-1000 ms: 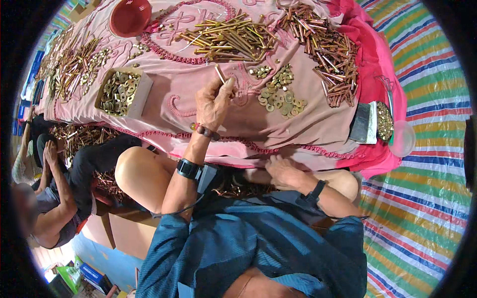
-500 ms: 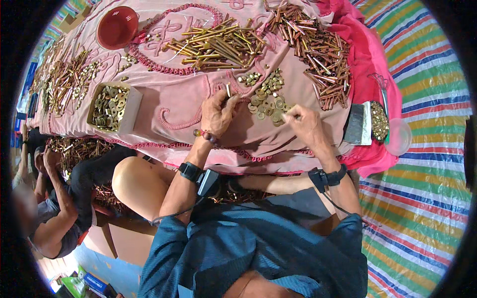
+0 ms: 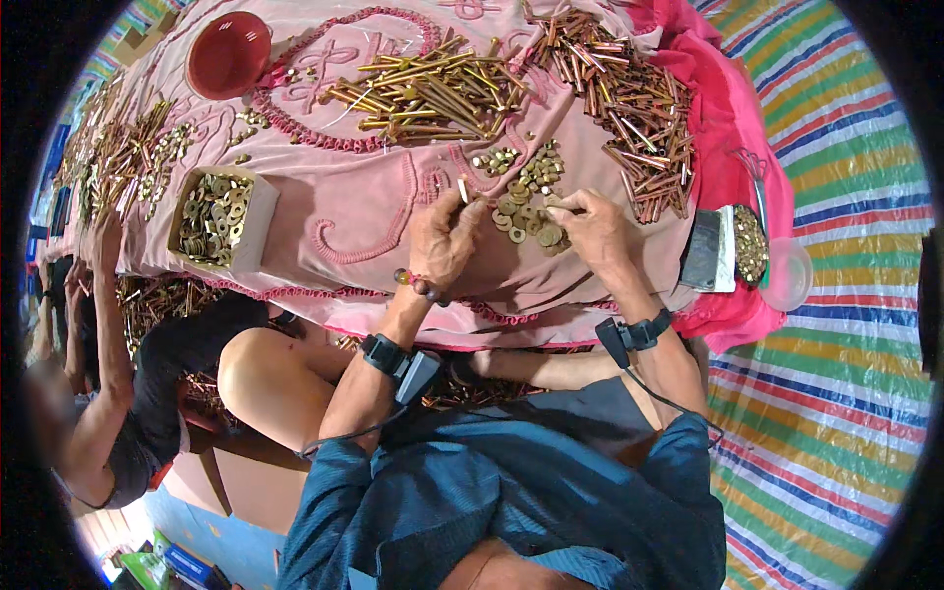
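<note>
My left hand (image 3: 442,241) is closed over the pink cloth, pinching a slim metal piece with a bright end (image 3: 463,189) that sticks up past the fingertips. Most of that piece is hidden in the fingers. Just to the right lies a small heap of brass-coloured washers (image 3: 521,208), with a cluster of nuts (image 3: 541,167) right behind it. My right hand (image 3: 598,231) is at the right edge of the washers, its thumb and forefinger pressed together. Whatever sits in that pinch is too small to make out.
Long yellowish bolts (image 3: 433,93) and copper-toned bolts (image 3: 649,128) lie piled farther back. A box of washers (image 3: 258,221) stands left, a red bowl (image 3: 228,54) behind it. At right are a nut-filled container (image 3: 751,246) and a clear plastic bowl (image 3: 790,275). A co-worker (image 3: 108,393) sits at left.
My left hand has moved right, toward the washers, with the metal piece. My right hand has shifted slightly left and back over the washers' edge. The co-worker's arm now reaches up onto the cloth.
</note>
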Demonstrator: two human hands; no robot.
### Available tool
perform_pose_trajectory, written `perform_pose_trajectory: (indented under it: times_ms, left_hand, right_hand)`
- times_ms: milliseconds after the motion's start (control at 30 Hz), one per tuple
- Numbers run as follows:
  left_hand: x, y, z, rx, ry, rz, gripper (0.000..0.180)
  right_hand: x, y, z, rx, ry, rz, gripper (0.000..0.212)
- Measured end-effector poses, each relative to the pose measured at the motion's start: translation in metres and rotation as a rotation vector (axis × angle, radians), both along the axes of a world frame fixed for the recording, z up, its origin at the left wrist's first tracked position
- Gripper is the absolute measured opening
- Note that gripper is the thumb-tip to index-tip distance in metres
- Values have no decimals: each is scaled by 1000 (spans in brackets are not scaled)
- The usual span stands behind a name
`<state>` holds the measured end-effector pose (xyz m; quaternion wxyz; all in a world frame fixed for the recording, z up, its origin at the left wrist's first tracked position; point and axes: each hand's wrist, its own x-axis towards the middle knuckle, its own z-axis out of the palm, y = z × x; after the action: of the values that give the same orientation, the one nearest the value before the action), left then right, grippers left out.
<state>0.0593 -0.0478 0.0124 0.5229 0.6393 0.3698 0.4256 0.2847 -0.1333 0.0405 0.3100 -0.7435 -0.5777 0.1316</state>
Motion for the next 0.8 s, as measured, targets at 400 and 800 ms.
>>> perform_pose_trajectory:
  times_ms: [400,800]
  left_hand:
    - [2,-8,0,284,126,-64,6]
    - [1,-5,-17,275,216,-58,16]
  right_hand:
    - [-65,31,34,-140,1124,19,22]
    - [-26,18,39,29,331,-173,25]
